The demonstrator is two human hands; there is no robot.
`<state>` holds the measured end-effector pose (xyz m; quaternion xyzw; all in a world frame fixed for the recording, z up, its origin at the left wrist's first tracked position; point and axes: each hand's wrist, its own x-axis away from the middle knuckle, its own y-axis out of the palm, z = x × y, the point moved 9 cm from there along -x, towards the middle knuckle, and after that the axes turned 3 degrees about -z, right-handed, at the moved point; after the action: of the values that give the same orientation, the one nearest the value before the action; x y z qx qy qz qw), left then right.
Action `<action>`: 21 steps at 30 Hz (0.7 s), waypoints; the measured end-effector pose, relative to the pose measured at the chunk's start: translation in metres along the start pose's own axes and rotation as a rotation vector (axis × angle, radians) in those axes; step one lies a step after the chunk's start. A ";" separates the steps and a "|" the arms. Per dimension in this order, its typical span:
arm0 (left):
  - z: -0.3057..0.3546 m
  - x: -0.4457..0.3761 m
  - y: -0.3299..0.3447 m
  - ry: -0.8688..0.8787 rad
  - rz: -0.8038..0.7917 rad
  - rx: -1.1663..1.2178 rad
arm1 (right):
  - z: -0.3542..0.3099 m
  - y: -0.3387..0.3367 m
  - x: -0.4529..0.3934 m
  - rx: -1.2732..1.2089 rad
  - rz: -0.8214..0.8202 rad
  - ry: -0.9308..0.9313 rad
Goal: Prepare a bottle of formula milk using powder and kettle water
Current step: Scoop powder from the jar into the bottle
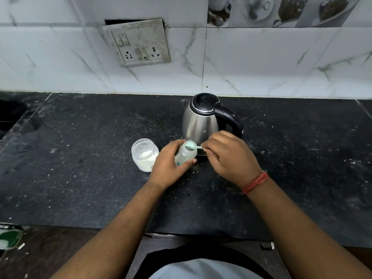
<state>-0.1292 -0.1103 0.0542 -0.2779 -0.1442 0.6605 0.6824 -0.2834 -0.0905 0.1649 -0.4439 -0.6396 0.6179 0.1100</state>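
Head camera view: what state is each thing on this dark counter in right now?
Clear plastic baby bottle: uncapped, tilted, gripped by left hand.
Small pale green scoop: at bottle mouth, pinched by right hand.
Clear powder jar: open, partly filled.
Steel kettle: upright, black lid closed.

The desk (80, 178) is a dark, speckled stone slab dusted with pale flecks and crumbs, meeting a white marbled tile wall at its far edge. A steel electric kettle (199, 121) with a black lid and handle stands on it near the wall. Just in front and to its left stands an open clear jar (144, 155) part-filled with white powder.
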 end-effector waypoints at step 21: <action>-0.003 0.004 0.047 -0.105 -0.178 0.068 | 0.074 0.023 0.069 -1.037 0.434 0.980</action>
<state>-0.1653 -0.1080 0.0240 -0.2055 -0.1814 0.6154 0.7390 -0.3653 -0.0967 0.1008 -0.7798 -0.6246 -0.0239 0.0346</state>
